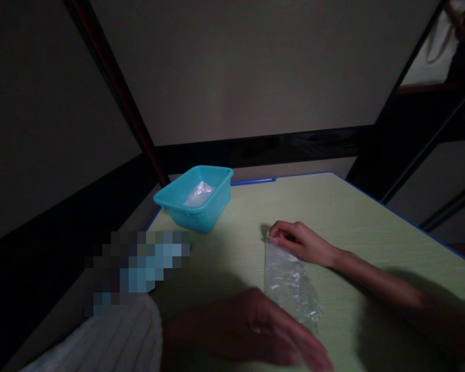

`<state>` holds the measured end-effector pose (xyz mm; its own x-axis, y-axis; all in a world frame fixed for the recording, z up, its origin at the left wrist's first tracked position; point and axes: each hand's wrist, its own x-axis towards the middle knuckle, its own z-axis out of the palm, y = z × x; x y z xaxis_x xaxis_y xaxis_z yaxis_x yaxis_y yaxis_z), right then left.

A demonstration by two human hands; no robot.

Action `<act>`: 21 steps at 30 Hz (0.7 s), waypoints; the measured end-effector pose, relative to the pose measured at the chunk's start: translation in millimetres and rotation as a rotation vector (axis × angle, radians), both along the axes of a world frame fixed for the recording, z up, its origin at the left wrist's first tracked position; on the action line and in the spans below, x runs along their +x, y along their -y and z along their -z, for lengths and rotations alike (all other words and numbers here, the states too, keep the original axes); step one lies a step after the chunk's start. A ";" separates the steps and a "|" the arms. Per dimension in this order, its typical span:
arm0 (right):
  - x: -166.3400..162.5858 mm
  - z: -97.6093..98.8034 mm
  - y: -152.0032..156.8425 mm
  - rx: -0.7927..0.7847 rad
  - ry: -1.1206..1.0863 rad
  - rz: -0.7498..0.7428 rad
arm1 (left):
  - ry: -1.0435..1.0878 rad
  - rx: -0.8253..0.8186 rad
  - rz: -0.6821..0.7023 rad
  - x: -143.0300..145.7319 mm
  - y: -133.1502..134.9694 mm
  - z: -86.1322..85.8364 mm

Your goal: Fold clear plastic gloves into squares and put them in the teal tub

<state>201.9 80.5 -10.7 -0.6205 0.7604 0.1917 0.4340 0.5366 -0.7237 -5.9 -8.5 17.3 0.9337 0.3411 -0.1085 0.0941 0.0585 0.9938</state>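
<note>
A clear plastic bag [284,276] lies flat and slightly wrinkled on the pale green tabletop. At its far left corner, my right hand [300,240] pinches the edge between thumb and fingers. My left hand [256,328] is stretched across the near part of the bag, fingers extended and grasping nothing. Whether the left fingertips touch the plastic is hard to tell. The bag's near end is partly hidden behind this hand.
A turquoise plastic basin [222,199] with a folded clear plastic piece [199,194] inside stands at the table's far left. Blue edging borders the table [313,194]. Left of my sleeve [112,330], a pixelated patch hides some light-blue item. Panelled walls stand close behind.
</note>
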 end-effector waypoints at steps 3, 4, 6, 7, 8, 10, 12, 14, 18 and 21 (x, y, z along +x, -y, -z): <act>1.7 0.8 -3.4 -0.143 -0.134 -0.031 | -0.069 0.567 -0.257 -5.6 -21.5 -9.2; 2.3 1.2 -4.3 -0.186 -0.171 -0.046 | -0.116 0.705 -0.228 -7.4 -26.8 -7.8; 2.8 2.7 -5.5 -0.227 -0.219 -0.068 | -0.181 0.894 -0.142 -10.0 -33.1 -1.4; 2.5 3.7 -5.6 -0.224 -0.233 -0.069 | -0.216 0.959 -0.098 -10.7 -34.1 2.4; 1.8 4.7 -5.4 -0.212 -0.242 -0.065 | -0.248 1.005 -0.055 -10.8 -34.0 6.0; -0.3 6.1 -4.5 -0.174 -0.255 -0.049 | -0.302 1.069 0.012 -9.9 -31.8 11.6; -1.4 5.7 -3.6 -0.125 -0.252 -0.033 | -0.338 1.110 0.037 -8.8 -30.0 15.1; 0.2 3.3 -3.8 -0.071 -0.237 -0.013 | -0.366 1.143 -0.001 -8.9 -30.3 17.5; 10.9 -3.2 -6.9 -0.004 -0.195 0.064 | -0.416 1.176 -0.125 -12.0 -36.7 22.0; 17.7 -7.1 -7.2 -0.008 -0.145 0.081 | -0.463 1.182 -0.149 -13.9 -40.7 24.6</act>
<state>219.7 87.8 -3.6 -0.5232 0.8087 0.2688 0.3664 0.4982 -0.7858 -19.8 32.2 -7.3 0.8347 0.5500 0.0273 0.5130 -0.7947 0.3244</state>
